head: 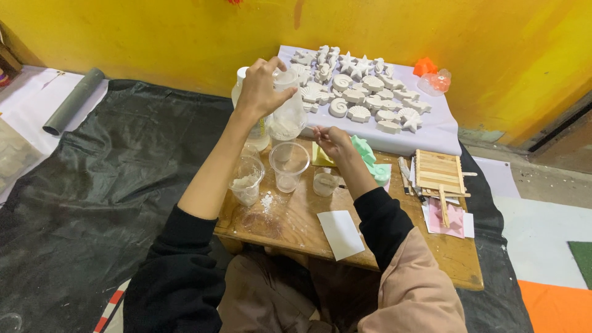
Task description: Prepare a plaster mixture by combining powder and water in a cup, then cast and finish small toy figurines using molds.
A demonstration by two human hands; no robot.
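The left hand [262, 86] is gripping a clear plastic bottle [287, 111] from above, fingers clenched round its upper part, holding it upright over the far-left part of the counter [308, 228]. White powder is sitting in the bottle's lower half. Directly below it, an empty clear cup [288, 165] is standing mouth-up, so the bottle's long axis is running straight down toward that cup, with a gap between them. The right hand [333, 140] is hovering just to the right of the bottle, fingertips pinched together on something thin; what it is, I cannot tell. The left hand is clearly the nearer one to the bottle.

Beside the empty cup, a second cup with white paste [246, 180] is standing nearer the left edge, and a small cup [324, 182] is sitting to the right. Spilled white powder [267, 201] is lying on the wood. Beyond the far edge, white plaster shapes [364, 92] are drying on a pale sheet.
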